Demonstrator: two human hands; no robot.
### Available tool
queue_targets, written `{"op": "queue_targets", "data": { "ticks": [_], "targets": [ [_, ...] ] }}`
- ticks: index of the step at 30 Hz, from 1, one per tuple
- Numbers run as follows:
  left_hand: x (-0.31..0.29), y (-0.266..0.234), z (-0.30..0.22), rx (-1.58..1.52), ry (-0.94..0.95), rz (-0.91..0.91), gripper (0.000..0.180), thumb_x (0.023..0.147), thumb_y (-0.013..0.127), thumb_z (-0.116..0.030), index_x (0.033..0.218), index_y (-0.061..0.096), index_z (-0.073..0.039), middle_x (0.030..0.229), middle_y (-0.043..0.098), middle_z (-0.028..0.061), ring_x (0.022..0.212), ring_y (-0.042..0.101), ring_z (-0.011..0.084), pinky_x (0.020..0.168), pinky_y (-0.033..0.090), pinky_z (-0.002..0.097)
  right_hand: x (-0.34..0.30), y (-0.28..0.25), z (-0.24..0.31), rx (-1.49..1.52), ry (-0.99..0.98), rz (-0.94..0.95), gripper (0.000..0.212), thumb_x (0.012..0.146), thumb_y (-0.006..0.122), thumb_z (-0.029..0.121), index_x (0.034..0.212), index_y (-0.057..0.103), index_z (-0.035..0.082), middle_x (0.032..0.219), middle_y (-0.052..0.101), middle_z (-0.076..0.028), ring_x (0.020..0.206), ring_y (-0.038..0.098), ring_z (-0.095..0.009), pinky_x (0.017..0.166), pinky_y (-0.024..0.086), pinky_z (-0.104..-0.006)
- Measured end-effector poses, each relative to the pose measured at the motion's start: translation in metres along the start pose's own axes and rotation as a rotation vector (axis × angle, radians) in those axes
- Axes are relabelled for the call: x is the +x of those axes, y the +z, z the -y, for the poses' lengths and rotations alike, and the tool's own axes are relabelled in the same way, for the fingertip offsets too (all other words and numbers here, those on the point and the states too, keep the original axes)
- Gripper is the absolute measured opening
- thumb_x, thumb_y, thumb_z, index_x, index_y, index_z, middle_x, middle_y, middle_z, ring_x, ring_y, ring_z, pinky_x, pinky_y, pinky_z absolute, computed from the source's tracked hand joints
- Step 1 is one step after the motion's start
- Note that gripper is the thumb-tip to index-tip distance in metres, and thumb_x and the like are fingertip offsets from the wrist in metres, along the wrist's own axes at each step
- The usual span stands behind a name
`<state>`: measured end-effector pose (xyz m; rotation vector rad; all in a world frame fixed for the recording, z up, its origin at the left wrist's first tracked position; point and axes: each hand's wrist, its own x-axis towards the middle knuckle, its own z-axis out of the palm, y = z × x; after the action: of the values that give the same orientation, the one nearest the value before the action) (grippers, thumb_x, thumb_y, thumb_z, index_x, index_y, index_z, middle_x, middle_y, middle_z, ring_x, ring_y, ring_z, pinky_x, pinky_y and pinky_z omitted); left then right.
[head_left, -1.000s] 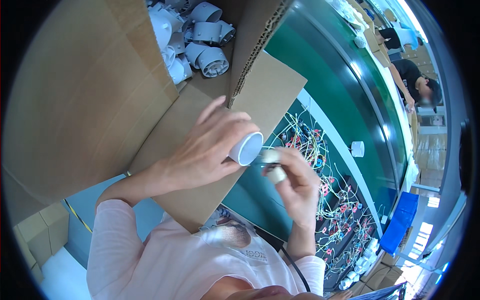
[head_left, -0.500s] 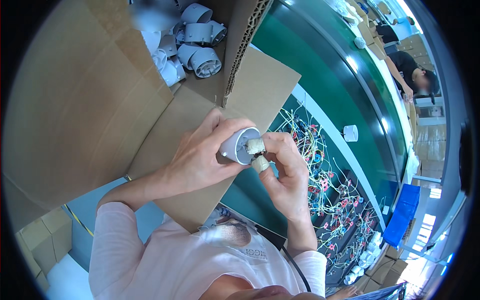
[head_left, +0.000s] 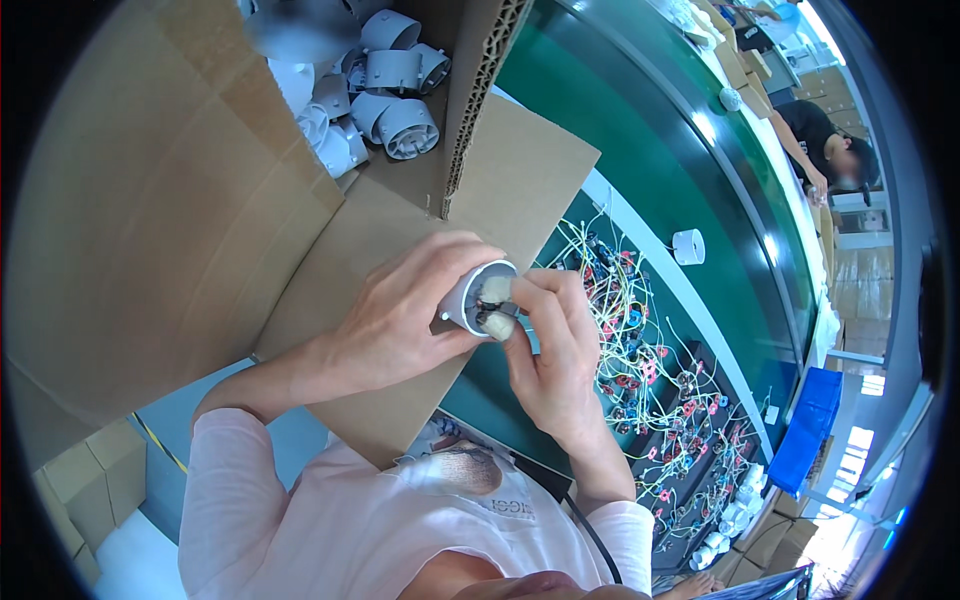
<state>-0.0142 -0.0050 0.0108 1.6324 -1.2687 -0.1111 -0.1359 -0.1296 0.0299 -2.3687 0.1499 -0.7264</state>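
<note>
My left hand (head_left: 400, 300) is closed round a short grey-white plastic cylinder (head_left: 458, 306), its open mouth facing right. The thumb and index finger of my right hand (head_left: 555, 350) wear pale wraps on their tips and reach into that mouth. Between those tips shows a small dark part, mostly hidden, whose kind I cannot make out. Both hands are above a cardboard flap (head_left: 365, 250). More plastic cylinders (head_left: 392, 70) lie heaped in the carton beyond.
The open carton (head_left: 170, 200) fills the left. Wired parts with red and blue pieces (head_left: 640, 350) lie at right beside a green conveyor (head_left: 620, 120), which carries one white cylinder (head_left: 688, 246). A blue bin (head_left: 806, 430) and a co-worker (head_left: 825, 145) are farther right.
My right fingertips have moved left and deeper into the cylinder's mouth. The cylinder in my left hand has shifted slightly. On the conveyor, the white cylinder has moved a little away.
</note>
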Motion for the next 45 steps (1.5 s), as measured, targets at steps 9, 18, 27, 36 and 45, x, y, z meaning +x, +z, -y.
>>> {"op": "queue_targets", "data": {
  "ticks": [9,18,27,36,45],
  "targets": [
    [-0.004,0.004,0.003,-0.065,-0.038,-0.035,0.056,0.066,0.078,-0.006,0.117,0.054,-0.006,0.112,0.059,0.0106,0.098,0.062,0.0274,0.079,0.053,0.0346,0.010,0.003,-0.002,-0.138,-0.054,0.007,0.035,0.061,0.066,-0.007,0.094,0.059,0.002,0.095,0.053,-0.013,0.082,0.051,-0.031,0.071,0.040,-0.0402],
    [-0.003,0.006,0.006,-0.107,0.027,-0.065,0.058,0.067,0.078,-0.001,0.120,0.054,-0.005,0.114,0.058,0.0110,0.100,0.062,0.0261,0.077,0.054,0.0331,0.010,-0.001,-0.008,0.142,0.184,0.121,0.028,0.068,0.063,-0.010,0.094,0.057,0.000,0.106,0.060,-0.016,0.096,0.059,-0.034,0.079,0.048,-0.0391],
    [0.000,-0.030,0.011,0.360,0.064,-0.105,0.056,0.068,0.077,-0.008,0.119,0.053,-0.005,0.121,0.051,0.0155,0.111,0.049,0.0345,0.093,0.041,0.0443,0.014,-0.063,-0.074,0.369,0.433,-0.225,0.015,0.087,0.058,0.005,0.101,0.061,0.000,0.098,0.064,-0.004,0.090,0.059,-0.011,0.083,0.046,-0.0246],
    [0.051,-0.020,0.061,1.171,0.100,0.024,0.040,0.079,0.055,-0.007,0.119,0.053,-0.004,0.117,0.055,0.0190,0.104,0.052,0.0363,0.088,0.043,0.0420,-0.001,-0.142,-0.291,-0.716,0.479,-0.424,0.020,0.083,0.063,0.012,0.099,0.063,0.000,0.086,0.065,-0.010,0.073,0.059,-0.021,0.072,0.046,-0.0316],
    [0.055,-0.020,0.098,1.082,0.131,-0.114,0.025,0.079,0.053,-0.008,0.103,0.058,-0.006,0.094,0.056,0.0109,0.091,0.053,0.0293,0.074,0.044,0.0394,0.017,-0.044,-0.079,-0.478,-0.090,0.314,0.014,0.076,0.065,0.007,0.087,0.058,0.007,0.076,0.060,-0.008,0.081,0.056,-0.024,0.073,0.040,-0.0376]
  ]
}}
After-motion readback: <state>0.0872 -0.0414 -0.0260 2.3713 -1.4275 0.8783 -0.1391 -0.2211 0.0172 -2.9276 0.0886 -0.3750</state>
